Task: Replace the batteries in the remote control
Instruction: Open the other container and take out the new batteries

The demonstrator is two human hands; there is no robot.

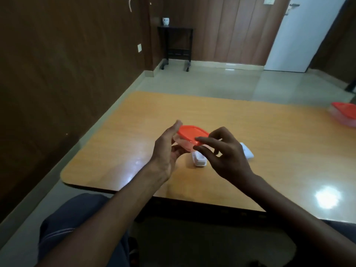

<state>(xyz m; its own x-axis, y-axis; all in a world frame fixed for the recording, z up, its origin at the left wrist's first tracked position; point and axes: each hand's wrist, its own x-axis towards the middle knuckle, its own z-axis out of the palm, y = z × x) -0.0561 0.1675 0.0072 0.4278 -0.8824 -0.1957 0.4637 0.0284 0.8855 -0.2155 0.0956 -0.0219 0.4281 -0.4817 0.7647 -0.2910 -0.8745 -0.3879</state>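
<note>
Head view, remote control (pixel 199 159) on table beneath hands holding orange-lidded container (pixel 189 138)

Small clear container (pixel 183 143) with orange lid (pixel 191 134), lid seated on top, is held above the wooden table (pixel 269 151), tilted slightly. Contents cannot be made out. White remote control (pixel 247 152) is laid flat on the table behind it, mostly hidden. A second white piece (pixel 199 160) is seen just below the container, on the table.
</note>
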